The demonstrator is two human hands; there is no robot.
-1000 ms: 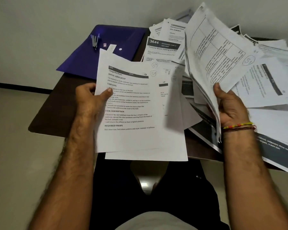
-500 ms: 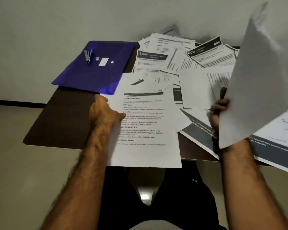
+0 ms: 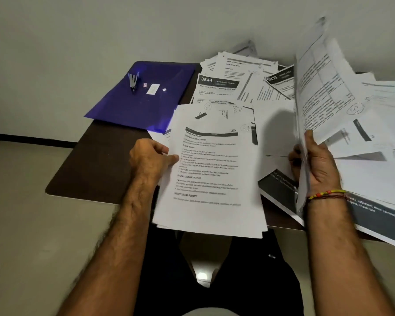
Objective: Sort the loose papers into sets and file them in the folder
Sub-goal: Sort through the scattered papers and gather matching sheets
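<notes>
two paper sets point(image 3: 211, 169), each pinched between fingers point(image 3: 172, 158).

A thin sheaf of white printed A4 sheets point(image 3: 211, 174) with a dark header band and bold headings lies tilted over the near edge of the dark brown counter point(image 3: 96, 169), pinched at its left edge. A second bundle of white table-printed pages point(image 3: 324, 87) stands raised almost on edge at the right. Behind them a loose heap of white printed papers point(image 3: 235, 80) sprawls overlapping. The translucent blue plastic folder point(image 3: 146, 106) lies flat and closed at the far left corner.
</notes>
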